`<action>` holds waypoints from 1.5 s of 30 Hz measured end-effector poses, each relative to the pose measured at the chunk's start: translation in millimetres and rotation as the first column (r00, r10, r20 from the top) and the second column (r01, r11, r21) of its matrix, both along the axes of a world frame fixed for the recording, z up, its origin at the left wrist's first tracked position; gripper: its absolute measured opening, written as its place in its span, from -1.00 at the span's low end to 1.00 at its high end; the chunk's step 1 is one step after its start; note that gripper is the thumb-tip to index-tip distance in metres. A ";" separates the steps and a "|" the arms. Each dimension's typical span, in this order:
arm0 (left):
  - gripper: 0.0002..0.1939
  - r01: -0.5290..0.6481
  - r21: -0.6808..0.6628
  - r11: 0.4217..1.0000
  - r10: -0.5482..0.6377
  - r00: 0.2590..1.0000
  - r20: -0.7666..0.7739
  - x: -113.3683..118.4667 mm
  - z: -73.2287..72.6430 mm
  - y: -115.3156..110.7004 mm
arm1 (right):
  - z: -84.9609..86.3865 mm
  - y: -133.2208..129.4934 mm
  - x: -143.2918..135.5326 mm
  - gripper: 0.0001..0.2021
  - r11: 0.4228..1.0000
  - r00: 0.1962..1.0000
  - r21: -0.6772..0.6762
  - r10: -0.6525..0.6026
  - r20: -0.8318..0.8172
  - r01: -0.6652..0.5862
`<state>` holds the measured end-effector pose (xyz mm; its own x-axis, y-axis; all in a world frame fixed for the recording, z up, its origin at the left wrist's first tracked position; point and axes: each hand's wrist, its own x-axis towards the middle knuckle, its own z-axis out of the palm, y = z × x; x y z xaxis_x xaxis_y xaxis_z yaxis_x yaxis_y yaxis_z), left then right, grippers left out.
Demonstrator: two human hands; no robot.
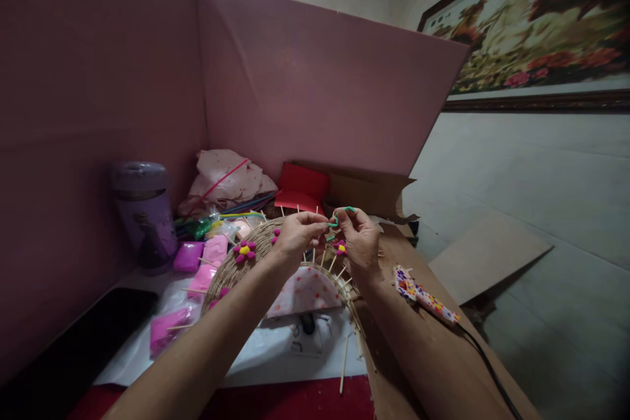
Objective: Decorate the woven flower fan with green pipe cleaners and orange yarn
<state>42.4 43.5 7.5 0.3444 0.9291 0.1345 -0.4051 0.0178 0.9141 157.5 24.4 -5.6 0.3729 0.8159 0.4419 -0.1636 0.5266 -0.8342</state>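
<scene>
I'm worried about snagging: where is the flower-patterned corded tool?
In the head view, the flower-patterned tool lies on the brown cardboard right of the right forearm, its black cord trailing toward the lower right.

So the tumbler (147, 216) is over left, packets (170, 331) between it and the woven piece (263, 243), cloth bundle (216, 167) behind them, glue gun (426, 298) off right on the cardboard (401, 249).

The thin bendy strip (334, 223) is bright green. Clay flowers (245, 251) on the curved tan rope piece (263, 236) have pinky-purple petals and yellow middles. The white cloth (305, 292) has orange dots. At right, the pale glue gun (427, 300) has purple, orange and yellow flower shapes.
</scene>
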 end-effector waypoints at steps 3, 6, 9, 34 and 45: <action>-0.77 -0.044 0.013 0.999 0.044 0.999 0.002 0.1 -1.3 1.1 | 1.6 -2.1 -2.0 -0.73 1.000 0.998 -0.004 0.008 0.060 -0.008; -0.77 -0.073 0.014 0.997 0.072 0.997 0.040 -0.5 -1.0 1.5 | 2.8 -3.9 -3.2 -0.72 1.000 0.994 -0.009 0.018 0.110 -0.018; -0.78 -0.062 0.011 0.998 0.061 0.996 0.068 -1.4 0.2 1.0 | 2.3 -3.4 -2.9 -0.70 1.000 0.990 -0.016 0.023 0.136 -0.021; -0.73 -0.118 0.064 0.991 0.120 0.993 -0.020 1.6 -1.0 0.9 | 0.5 2.1 -0.5 -0.72 0.997 0.999 -0.070 0.044 -0.006 -0.044; -0.91 -0.183 0.285 0.941 0.247 0.946 -0.210 4.4 -8.3 10.0 | -3.9 0.2 -4.5 -0.72 0.997 0.998 -0.076 0.034 0.061 -0.030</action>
